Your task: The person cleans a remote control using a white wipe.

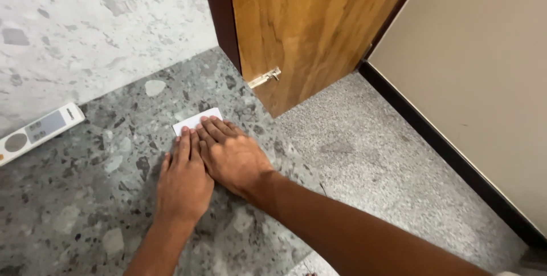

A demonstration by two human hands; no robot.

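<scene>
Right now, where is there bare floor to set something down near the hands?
Bare floor lies between the left hand and the remote control, and right of the right hand toward the wall skirting. It is crowded at the white card beneath the fingers, near the door.

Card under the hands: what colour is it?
White and plain; the card lies flat under both hands' fingertips on the grey speckled floor. Head view shows it best.
</scene>
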